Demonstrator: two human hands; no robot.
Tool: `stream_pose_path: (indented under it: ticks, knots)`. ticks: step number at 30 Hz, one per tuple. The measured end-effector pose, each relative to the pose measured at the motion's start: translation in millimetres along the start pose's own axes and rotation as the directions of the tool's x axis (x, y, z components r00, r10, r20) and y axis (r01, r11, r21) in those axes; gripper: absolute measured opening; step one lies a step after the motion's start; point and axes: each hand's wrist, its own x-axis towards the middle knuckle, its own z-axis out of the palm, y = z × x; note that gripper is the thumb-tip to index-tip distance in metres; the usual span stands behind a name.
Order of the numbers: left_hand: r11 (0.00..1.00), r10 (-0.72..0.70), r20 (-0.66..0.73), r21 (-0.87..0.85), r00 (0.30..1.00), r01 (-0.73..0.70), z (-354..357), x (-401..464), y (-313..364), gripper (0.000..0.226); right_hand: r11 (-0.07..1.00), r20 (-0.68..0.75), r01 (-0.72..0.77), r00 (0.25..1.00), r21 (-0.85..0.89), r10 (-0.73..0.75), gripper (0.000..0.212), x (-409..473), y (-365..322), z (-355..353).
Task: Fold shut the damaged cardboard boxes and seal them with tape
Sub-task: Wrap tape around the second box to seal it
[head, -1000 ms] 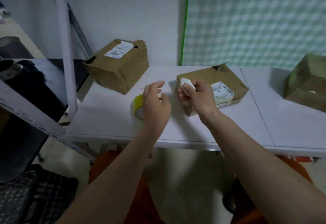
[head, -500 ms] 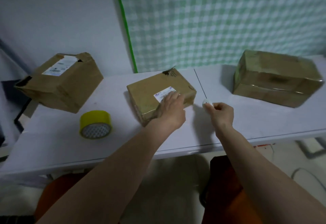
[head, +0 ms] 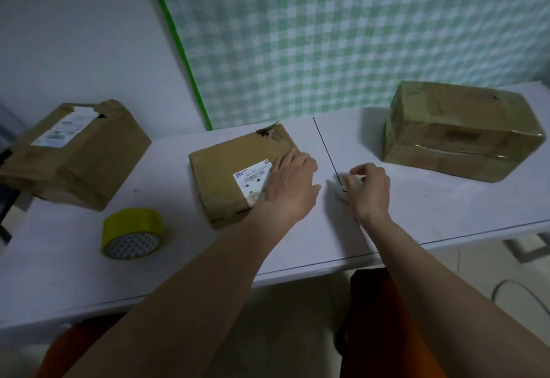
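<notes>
- Your left hand (head: 290, 185), which was hovering by the tape roll a second ago, is now lying flat with straight fingers on the middle box (head: 244, 173), pressing its right half beside the shipping label (head: 253, 176).
- Your right hand (head: 367, 190) is no longer holding the small white object (head: 342, 191) up over that box; it is now setting it down on the worktop (head: 431, 208), just at 3 o'clock of the box, fingers curled around it.
- That is suggesting the taping of this middle box is being finished off: its top is lying closed, though a torn corner (head: 268, 132) is showing at its 12 o'clock edge.
- The yellow tape roll (head: 132, 233) is sitting untouched at 8 o'clock of the middle box, well apart from both hands.
- The left box (head: 74, 151), at 9 o'clock, is gaping at its top edge and is looking like the one needing closure next.
- The right box (head: 459, 130), at 2 o'clock, is looking glossy with tape and closed.
- Nothing is lying between your hands and the tape roll; to reach the left box you are going to need to free your right hand first.
</notes>
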Motion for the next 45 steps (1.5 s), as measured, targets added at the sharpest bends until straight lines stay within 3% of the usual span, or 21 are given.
stream_pose_path:
  ticks: [3, 7, 11, 14, 15, 18, 22, 25, 29, 33, 35, 39, 42, 44, 45]
  knots:
    - [0.998, 0.015, -0.107, -0.066, 0.994, -0.022, -1.9, -31.3, -5.4, 0.012, 0.989, 0.035, 0.081, 0.996, 0.127, -0.086, 0.015, -7.2, -20.6, 6.7]
    - [0.984, 0.102, -0.205, -0.120, 0.973, -0.129, -4.3, -79.7, -18.7, 0.019, 0.960, 0.099, 0.185, 0.973, 0.210, -0.209, 0.027, -27.3, -50.6, 22.2]
    - [0.967, 0.132, -0.314, -0.166, 0.940, -0.192, -12.5, -114.6, -27.4, 0.024, 0.950, 0.174, 0.264, 0.941, 0.164, -0.292, 0.035, -47.4, -68.6, 38.8]
    - [0.958, 0.130, -0.352, -0.196, 0.927, -0.209, -18.6, -133.6, -28.5, 0.023, 0.949, 0.174, 0.289, 0.935, 0.124, -0.308, 0.017, -60.5, -75.0, 44.3]
    - [0.959, 0.123, -0.347, -0.199, 0.930, -0.201, -19.9, -138.6, -29.3, 0.022, 0.956, 0.166, 0.267, 0.944, 0.118, -0.284, 0.010, -64.5, -76.7, 43.5]
    - [0.972, 0.093, -0.311, -0.179, 0.946, -0.155, -22.3, -148.1, -33.4, 0.018, 0.973, 0.156, 0.183, 0.966, 0.138, -0.204, 0.022, -73.3, -78.5, 36.8]
    - [0.991, 0.062, -0.276, -0.099, 0.959, -0.093, -23.8, -154.6, -43.7, 0.034, 0.978, 0.177, 0.092, 0.976, 0.185, -0.125, 0.024, -87.5, -72.8, 25.6]
    - [1.000, -0.001, -0.337, -0.013, 0.941, -0.004, -27.2, -159.5, -53.3, 0.047, 0.953, 0.261, -0.021, 0.963, 0.303, -0.061, 0.030, -101.2, -69.3, 19.7]
    - [0.986, -0.165, -0.424, -0.078, 0.891, 0.145, -35.5, -157.6, -60.9, 0.039, 0.874, 0.435, -0.171, 0.899, 0.455, -0.051, 0.028, -127.6, -79.1, 17.9]
    - [0.989, -0.115, -0.314, -0.129, 0.942, 0.078, -30.5, -163.6, -51.7, 0.044, 0.785, 0.633, -0.368, 0.773, 0.498, -0.039, 0.022, -144.2, -85.7, 20.4]
    - [0.986, -0.130, -0.339, -0.141, 0.932, 0.087, -27.4, -168.4, -54.6, 0.038, 0.799, 0.674, -0.385, 0.738, 0.462, -0.034, 0.021, -146.9, -85.0, 20.9]
    - [0.980, -0.169, -0.499, -0.178, 0.850, 0.090, -25.7, -170.8, -70.7, 0.017, 0.860, 0.711, -0.325, 0.700, 0.393, -0.060, 0.025, -150.3, -86.0, 15.1]
    - [0.965, -0.165, -0.516, -0.259, 0.840, 0.030, -21.8, -177.2, -75.4, 0.017, 0.895, 0.540, -0.192, 0.839, 0.403, -0.063, 0.037, -144.5, -96.5, 11.4]
    - [0.962, -0.148, -0.532, -0.274, 0.834, -0.004, -17.7, -182.4, -77.1, 0.016, 0.954, 0.370, 0.041, 0.916, 0.297, -0.155, 0.043, -138.6, -108.4, 14.0]
    - [0.962, -0.143, -0.544, -0.274, 0.827, -0.014, -16.4, -183.5, -77.9, 0.016, 0.971, 0.352, 0.147, 0.913, 0.189, -0.206, 0.039, -137.8, -116.2, 16.6]
